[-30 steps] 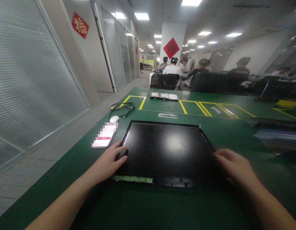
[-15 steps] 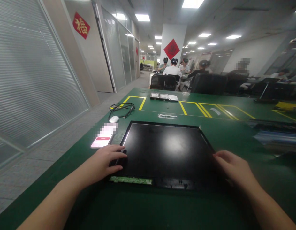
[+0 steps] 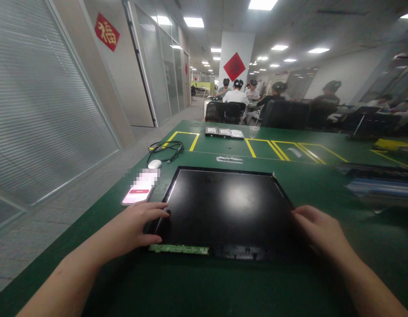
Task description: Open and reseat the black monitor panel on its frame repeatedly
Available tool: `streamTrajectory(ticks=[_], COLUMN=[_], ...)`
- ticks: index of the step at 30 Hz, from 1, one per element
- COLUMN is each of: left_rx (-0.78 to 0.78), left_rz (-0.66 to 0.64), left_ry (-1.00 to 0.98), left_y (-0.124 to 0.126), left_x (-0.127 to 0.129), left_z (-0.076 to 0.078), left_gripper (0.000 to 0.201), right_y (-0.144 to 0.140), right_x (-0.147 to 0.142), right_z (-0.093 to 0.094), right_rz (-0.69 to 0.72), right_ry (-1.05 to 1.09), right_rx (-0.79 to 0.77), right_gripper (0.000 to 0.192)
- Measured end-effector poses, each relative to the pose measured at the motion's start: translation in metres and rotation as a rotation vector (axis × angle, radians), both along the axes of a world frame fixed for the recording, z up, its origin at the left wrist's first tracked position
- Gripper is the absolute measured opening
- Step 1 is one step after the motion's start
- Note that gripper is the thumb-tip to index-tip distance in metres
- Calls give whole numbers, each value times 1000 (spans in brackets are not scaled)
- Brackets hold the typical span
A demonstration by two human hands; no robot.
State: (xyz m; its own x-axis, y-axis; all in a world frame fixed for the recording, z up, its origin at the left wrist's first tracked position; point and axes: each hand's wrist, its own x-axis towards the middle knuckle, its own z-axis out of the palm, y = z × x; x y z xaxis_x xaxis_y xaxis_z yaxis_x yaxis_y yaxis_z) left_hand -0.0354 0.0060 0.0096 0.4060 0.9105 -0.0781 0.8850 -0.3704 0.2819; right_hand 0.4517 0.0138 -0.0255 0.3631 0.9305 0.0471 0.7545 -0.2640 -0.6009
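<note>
A black LCD screen panel lies flat on the green table, its glossy face upward. Along its lower left edge runs a strip of green circuit board. My left hand rests at the panel's left edge, open, with fingers spread and fingertips reaching over the frame. At the opposite edge my right hand is closed on the frame, thumb and forefinger together at the rim. Its other fingers are hidden below the hand.
Left of the panel lie a lit phone, a white mouse and a coiled black cable. Hard drives and a clear cup stand farther back. Blurred flat parts lie at right. Several people sit beyond the table.
My left hand has slid slightly down and outward along the panel's left edge. My right hand keeps its place at the right edge. The view has shifted slightly.
</note>
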Motion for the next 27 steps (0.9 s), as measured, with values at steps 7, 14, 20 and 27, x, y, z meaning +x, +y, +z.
streamTrajectory(ticks=[7,14,20,27], left_rx=[-19,-13,-30,-26], left_rz=[11,-55,-74,-90], left_ry=[33,-20,-59,-63], left_y=[2,0,-1,-2], left_x=[4,5,4,2], left_z=[3,3,1,-2], left_gripper=[57,56,53,54], right_y=[-2,-1,-1,-1], right_x=[-2,1,0,-1], right_z=[1,-2,1,1], right_rz=[-10,-1,-10,-16], right_ry=[18,10,-6,2], right_rx=[-26,-6,-8,-20], right_gripper=[37,36,36,35])
